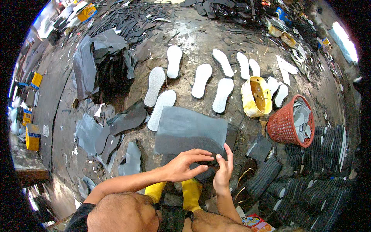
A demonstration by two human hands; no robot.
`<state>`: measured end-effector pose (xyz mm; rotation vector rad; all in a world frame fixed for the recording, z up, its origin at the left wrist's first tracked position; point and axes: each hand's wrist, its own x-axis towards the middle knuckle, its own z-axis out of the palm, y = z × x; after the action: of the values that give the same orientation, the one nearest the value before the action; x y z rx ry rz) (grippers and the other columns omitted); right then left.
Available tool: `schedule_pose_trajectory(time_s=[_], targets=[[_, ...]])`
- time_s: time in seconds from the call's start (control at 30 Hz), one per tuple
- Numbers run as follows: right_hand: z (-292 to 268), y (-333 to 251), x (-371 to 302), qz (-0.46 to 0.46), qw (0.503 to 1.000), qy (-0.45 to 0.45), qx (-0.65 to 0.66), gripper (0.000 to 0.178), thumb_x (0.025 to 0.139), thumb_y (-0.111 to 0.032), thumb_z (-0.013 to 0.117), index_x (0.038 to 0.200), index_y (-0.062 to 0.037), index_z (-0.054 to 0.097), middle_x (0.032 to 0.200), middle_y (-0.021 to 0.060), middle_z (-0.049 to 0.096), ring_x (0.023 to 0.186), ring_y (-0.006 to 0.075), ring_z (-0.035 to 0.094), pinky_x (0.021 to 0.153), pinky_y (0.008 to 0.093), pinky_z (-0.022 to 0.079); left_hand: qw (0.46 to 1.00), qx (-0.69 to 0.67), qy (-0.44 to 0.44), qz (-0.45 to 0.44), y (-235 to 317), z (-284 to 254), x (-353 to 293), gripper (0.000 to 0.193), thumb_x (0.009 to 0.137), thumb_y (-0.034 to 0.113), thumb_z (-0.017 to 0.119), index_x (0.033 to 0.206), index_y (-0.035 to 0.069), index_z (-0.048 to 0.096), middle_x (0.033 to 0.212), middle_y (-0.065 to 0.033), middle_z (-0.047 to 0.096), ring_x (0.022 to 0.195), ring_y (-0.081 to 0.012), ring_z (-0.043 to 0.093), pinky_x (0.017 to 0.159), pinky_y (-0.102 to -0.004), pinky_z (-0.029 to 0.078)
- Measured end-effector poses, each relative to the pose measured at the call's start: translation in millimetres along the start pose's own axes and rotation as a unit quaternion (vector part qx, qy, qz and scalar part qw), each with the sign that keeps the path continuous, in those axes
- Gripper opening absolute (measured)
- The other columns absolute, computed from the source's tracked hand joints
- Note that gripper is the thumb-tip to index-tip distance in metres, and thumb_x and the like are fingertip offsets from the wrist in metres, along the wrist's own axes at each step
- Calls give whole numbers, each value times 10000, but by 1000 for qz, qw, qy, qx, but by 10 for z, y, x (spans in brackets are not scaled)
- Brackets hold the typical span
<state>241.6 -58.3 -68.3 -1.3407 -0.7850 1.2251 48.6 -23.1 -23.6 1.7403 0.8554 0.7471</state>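
A grey foam or rubber sheet lies flat on the ground in front of me. Across its near half is a darker textured piece with a curved edge. My left hand reaches over the near edge of this piece, palm down, fingers stretched out and thumb apart. Close to the sheet's near right corner, my right hand is raised with its fingers extended and its thumb near the left fingertips. Neither hand shows a clear hold on anything. Dark material between the hands is partly hidden.
White-topped shoe soles lie spread beyond the sheet. To their right are a yellow cut-open container and a red basket of grey scraps. Stacked dark soles fill the near right. A bundle of dark sheets stands far left.
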Motion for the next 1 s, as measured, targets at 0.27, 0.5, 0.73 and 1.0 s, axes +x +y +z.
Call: schedule_pose_trajectory(time_s=[0.27,0.5,0.73,1.0], targets=[[-1222,580,4,28,950,222,-219,600,931,-35,668,1485,-86,443,1231,135,625,896,184,589,838,301,505,958,286,-28,-6,-1112,142,-514,471,860,274,755,1275,94,625,1431,-153,541,1323,-399,494,1090,-519,424],[-1008,-512,1287,-216,914,152,-308,410,947,-75,669,1350,-43,604,1112,131,733,1002,207,702,857,323,545,941,304,-147,23,-1424,-1,-351,529,798,230,776,1274,124,573,1476,-157,496,1355,-375,463,1087,-503,403],[-934,-1124,3041,-345,895,161,-230,330,973,-135,661,1286,-36,638,1064,102,741,943,178,698,752,300,527,954,263,-143,10,-1294,-62,-342,536,801,164,764,1307,128,590,1452,-162,508,1324,-377,488,1086,-533,395],[-1455,-1000,4707,-164,884,245,-363,351,854,-209,746,1170,-57,720,1042,141,757,942,240,724,853,350,542,924,231,-303,-30,-1030,-403,2,638,843,116,714,1439,212,508,1546,-91,442,1457,-303,392,1203,-637,209]])
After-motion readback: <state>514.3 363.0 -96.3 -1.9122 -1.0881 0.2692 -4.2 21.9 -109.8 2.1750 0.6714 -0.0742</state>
